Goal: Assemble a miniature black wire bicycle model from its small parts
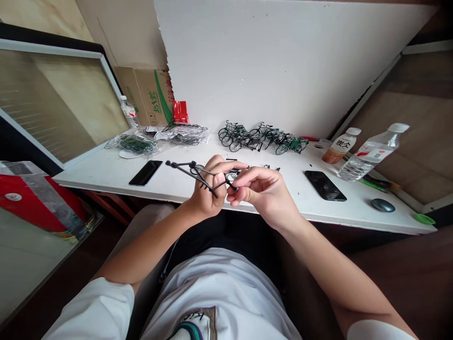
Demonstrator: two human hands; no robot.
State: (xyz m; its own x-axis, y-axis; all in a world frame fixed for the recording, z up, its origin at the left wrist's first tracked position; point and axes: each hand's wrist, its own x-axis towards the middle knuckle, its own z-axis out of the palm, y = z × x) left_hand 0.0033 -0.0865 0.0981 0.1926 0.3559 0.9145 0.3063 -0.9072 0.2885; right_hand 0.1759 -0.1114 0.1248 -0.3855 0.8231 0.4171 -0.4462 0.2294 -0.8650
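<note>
A: How does the grip look?

B: The left hand (210, 193) is closed round a black bicycle frame (193, 166), thumb pressing on it; the frame's long end sticks out to the left. The right hand (269, 192) has a narrow pinch, fingertips at the frame's right end, on a small dark part (231, 185). I can't tell whether that part is joined to the frame.

A: And where's all this?

B: Above the near edge of the table (184, 189).

A: Count things for me.

B: One frame in the grip. Two phones: a left phone (146, 173) and a right phone (324, 185), either side of the grip. Three bottles: a clear bottle (371, 151) and a brown-drink bottle (340, 146) to its right, a smaller-looking bottle (129, 113) far to its left. One mouse (382, 205), well right. The model bicycles (240, 139) beyond the grip overlap too much to count.

A: Anything else?

B: Bagged parts (184, 134) lie beyond it to the left, before a cardboard box (145, 94) and one red packet (180, 112).

A: Anything in the way?

B: The fingers cover much of the frame's right end, and the hands partly hide small pieces (272, 167) just behind.
</note>
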